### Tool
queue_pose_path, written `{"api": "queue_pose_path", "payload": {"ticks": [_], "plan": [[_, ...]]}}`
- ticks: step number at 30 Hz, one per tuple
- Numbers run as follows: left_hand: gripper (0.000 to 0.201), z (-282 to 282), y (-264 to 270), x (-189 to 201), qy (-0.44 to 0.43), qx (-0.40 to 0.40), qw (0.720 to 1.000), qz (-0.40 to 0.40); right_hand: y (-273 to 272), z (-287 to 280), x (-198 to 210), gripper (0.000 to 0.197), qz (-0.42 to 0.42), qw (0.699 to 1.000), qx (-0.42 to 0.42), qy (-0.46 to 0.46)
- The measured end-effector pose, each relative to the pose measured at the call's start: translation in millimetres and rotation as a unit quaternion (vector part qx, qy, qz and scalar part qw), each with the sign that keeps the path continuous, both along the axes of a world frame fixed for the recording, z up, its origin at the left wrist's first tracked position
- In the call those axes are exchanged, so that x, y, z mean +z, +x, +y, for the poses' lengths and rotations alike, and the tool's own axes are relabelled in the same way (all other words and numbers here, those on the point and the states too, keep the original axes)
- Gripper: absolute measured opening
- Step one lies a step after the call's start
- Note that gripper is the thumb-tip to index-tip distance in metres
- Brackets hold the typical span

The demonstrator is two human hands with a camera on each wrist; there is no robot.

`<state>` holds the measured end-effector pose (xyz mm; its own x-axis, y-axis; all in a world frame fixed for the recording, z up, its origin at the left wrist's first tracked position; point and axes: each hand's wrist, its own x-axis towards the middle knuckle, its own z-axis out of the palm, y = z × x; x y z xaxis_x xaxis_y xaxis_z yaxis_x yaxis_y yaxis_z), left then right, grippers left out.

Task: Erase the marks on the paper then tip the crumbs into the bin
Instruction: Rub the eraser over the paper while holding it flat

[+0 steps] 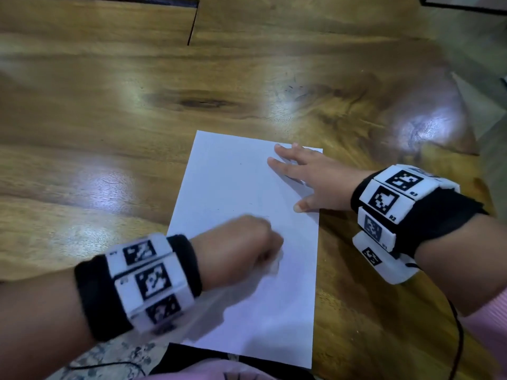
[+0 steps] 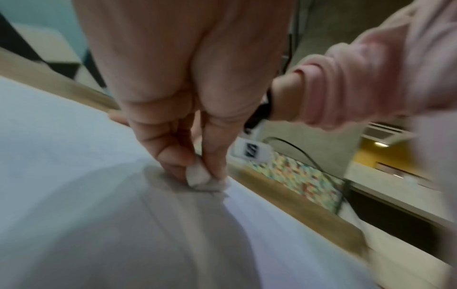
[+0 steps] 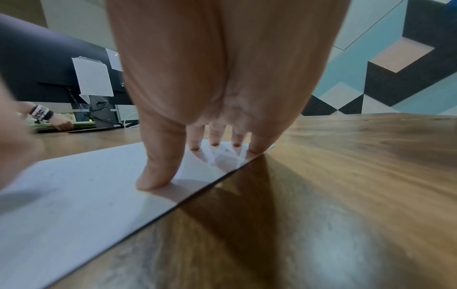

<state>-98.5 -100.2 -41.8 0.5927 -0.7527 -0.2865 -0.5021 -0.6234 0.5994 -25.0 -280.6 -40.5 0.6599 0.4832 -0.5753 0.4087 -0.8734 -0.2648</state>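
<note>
A white sheet of paper (image 1: 247,187) lies on the wooden table (image 1: 109,119), with only faint specks on it. My left hand (image 1: 247,242) is curled over the sheet's lower middle, blurred, and pinches a small white eraser (image 2: 197,176) whose tip touches the paper (image 2: 61,156). My right hand (image 1: 304,174) lies flat with spread straight fingers on the sheet's far right corner; in the right wrist view its fingertips (image 3: 153,181) press the paper (image 3: 74,195) near its right edge. No bin shows.
A black cable (image 1: 458,338) trails from my right wrist over the table's near right part. A dark seam (image 1: 193,23) splits the tabletop at the far side. In the right wrist view another person's hand (image 3: 59,123) and a dark monitor (image 3: 49,64) sit at the far left.
</note>
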Motion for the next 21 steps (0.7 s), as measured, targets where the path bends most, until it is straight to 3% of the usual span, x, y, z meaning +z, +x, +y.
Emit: {"api": "queue_pose_path", "payload": {"ticks": [5,9,14,21], "plan": [[0.003,-2,75,2,-0.013,0.186,0.978,-0.092,-2,3,4,0.086,-0.008,1.000,0.012,-0.018],[0.022,3,60,-3,-0.024,0.153,0.985,-0.069,-2,2,4,0.086,0.001,1.000,0.011,-0.018],[0.014,24,0,-7,0.009,0.038,0.999,0.021,0,2,2,0.086,0.003,1.000,0.013,-0.023],[0.022,-4,64,-1,-0.015,0.151,0.985,-0.078,-2,4,0,0.086,-0.004,1.000,0.006,-0.017]]}}
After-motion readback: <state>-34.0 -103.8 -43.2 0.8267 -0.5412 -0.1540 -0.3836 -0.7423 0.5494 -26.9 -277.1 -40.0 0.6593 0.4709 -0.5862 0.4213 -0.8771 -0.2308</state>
